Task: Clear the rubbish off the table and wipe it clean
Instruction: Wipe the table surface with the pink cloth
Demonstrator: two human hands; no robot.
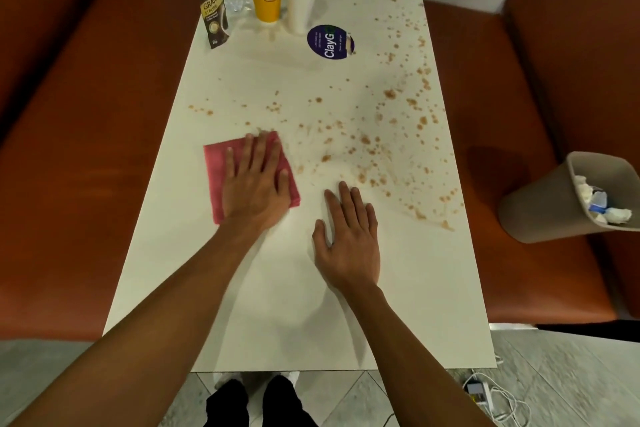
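Your left hand (256,180) presses flat, fingers straight, on the folded pink fabric cloth (215,177), left of the white rectangular table's (277,305) centre. Your right hand (349,243) rests spread and empty at its middle (the cloth is probably soft and limp: press it centrally).

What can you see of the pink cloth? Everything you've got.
The pink cloth looks like soft fabric, seemingly folded into a rough rectangle. It lies flat on the white table, left of centre. The left hand presses on it with straight, spread fingers and covers most of its middle; its left edge and near right corner show. Brown stains start just right of it. Nothing else touches it.
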